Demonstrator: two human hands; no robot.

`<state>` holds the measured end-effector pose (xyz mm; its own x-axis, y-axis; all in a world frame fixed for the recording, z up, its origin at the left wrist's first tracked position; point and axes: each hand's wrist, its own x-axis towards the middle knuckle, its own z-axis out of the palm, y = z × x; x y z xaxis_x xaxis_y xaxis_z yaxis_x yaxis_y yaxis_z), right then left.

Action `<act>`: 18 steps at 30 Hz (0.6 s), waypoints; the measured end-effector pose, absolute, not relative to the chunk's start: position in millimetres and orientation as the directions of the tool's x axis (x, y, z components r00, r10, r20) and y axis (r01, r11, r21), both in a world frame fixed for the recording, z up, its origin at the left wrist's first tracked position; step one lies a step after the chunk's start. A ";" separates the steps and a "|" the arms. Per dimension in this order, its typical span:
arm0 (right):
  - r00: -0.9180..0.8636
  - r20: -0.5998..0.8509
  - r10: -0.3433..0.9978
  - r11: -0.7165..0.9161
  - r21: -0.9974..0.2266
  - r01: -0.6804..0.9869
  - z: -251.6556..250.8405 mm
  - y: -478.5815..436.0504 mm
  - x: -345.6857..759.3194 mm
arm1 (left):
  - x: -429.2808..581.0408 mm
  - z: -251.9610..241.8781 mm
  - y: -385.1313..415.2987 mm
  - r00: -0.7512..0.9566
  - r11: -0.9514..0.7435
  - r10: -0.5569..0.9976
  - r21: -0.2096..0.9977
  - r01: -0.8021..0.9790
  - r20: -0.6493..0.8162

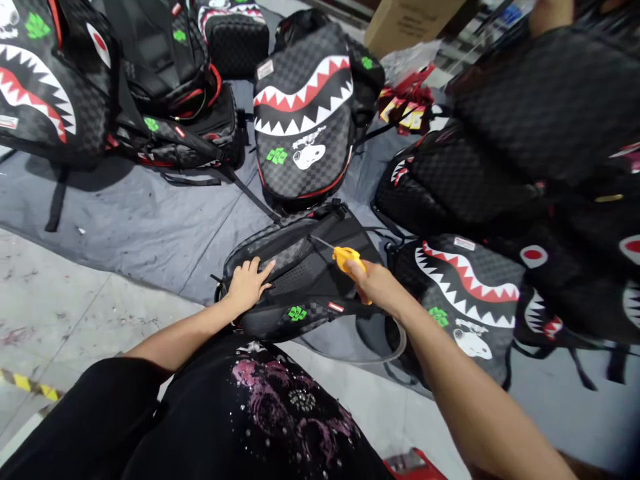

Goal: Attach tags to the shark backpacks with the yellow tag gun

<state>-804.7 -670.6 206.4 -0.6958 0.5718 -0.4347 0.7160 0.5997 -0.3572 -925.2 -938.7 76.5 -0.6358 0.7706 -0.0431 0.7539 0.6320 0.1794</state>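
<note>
A black checkered backpack point(320, 293) lies in front of me, its strap side facing up. My left hand point(247, 288) rests on its left part with the fingers spread. My right hand point(373, 283) is closed around a yellow air blow gun point(349, 259). The gun's thin metal nozzle points left over the straps and back padding. A pale hose point(397, 347) curves below my right forearm. Green print shows on the backpack's near side, beside a small red-and-white label.
A shark-mouth backpack point(305, 120) stands just behind, and another point(470, 293) lies at right. More bags point(45, 87) crowd the left, and dark ones point(550, 113) are piled at right. Grey sheeting point(150, 220) covers the work surface. A cardboard box point(410, 25) stands at the back.
</note>
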 end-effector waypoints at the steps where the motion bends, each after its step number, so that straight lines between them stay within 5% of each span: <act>1: -0.702 -0.421 0.574 0.585 -0.389 0.712 202.9 -668.9 -803.0 | -923.0 78.0 -938.9 -0.639 0.636 0.767 0.183 0.750 -0.047; 6: -0.663 -0.438 0.607 0.362 -0.590 0.722 180.0 -663.3 -774.4 | -926.4 95.9 -928.5 -0.649 0.614 0.760 0.280 0.738 0.044; 13: -0.698 -0.445 0.561 0.291 -0.684 0.669 126.6 -686.5 -733.8 | -981.5 104.6 -822.6 -0.709 0.356 0.678 0.757 0.549 0.196; 18: -0.685 -0.428 0.590 0.282 -0.685 0.671 113.6 -692.3 -728.7 | -1002.5 94.5 -778.6 -0.733 0.349 0.656 0.789 0.506 0.180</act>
